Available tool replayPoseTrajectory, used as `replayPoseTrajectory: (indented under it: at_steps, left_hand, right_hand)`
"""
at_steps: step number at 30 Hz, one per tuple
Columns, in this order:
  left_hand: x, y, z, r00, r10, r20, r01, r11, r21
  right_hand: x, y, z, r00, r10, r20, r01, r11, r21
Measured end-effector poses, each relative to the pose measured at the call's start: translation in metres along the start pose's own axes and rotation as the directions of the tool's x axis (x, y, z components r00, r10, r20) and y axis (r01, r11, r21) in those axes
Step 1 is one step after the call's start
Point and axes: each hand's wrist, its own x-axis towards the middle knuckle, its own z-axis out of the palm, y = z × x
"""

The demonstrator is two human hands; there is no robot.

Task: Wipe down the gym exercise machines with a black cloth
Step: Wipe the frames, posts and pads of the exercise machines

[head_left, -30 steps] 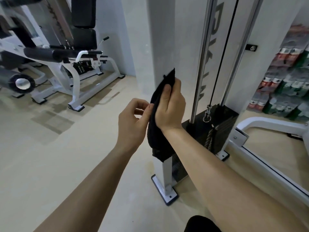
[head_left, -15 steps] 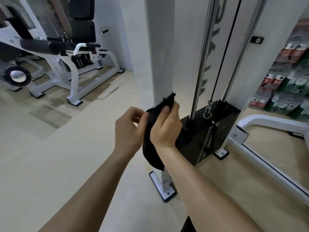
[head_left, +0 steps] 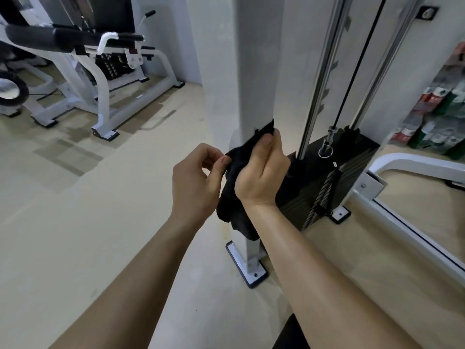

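Fingers (head_left: 265,147) of the right hand (head_left: 259,177) curl round the black cloth (head_left: 226,202), pressing it on the white post (head_left: 254,71) mid-frame (left hand (head_left: 196,182) pinches its edge); weight stack (head_left: 352,167) right, open floor (head_left: 88,210) left.

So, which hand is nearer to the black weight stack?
The right. The right hand grips the black cloth on the white post, just left of the weight stack; the left hand pinches the cloth's edge further left, away from the stack.
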Motion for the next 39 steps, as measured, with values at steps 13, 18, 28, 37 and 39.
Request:
replayPoseTrajectory:
  at_steps: [13, 18, 28, 37, 39]
  left_hand:
    - [-0.045, -0.043, 0.015, 0.987, -0.118, 0.106, 0.108, 0.989, 0.1]
    - [-0.039, -0.039, 0.015, 0.995, -0.052, 0.086, 0.048, 0.998, 0.043]
    - [-0.078, -0.115, 0.043, 0.971, -0.166, 0.174, 0.146, 0.982, 0.118]
    - [-0.118, -0.179, 0.075, 0.929, -0.233, 0.288, 0.168, 0.957, 0.235]
    - [-0.119, -0.179, 0.073, 0.936, -0.221, 0.273, 0.165, 0.962, 0.216]
  right_hand:
    - [-0.052, 0.05, -0.021, 0.979, 0.203, 0.036, -0.198, 0.975, -0.105]
    - [-0.038, 0.036, -0.011, 0.999, 0.041, -0.031, -0.044, 0.994, -0.098]
    - [-0.108, 0.12, -0.024, 0.992, 0.077, -0.096, -0.092, 0.983, -0.159]
    - [-0.166, 0.193, -0.029, 0.974, 0.109, -0.199, -0.151, 0.966, -0.211]
    - [-0.169, 0.196, -0.033, 0.971, 0.166, -0.173, -0.198, 0.962, -0.188]
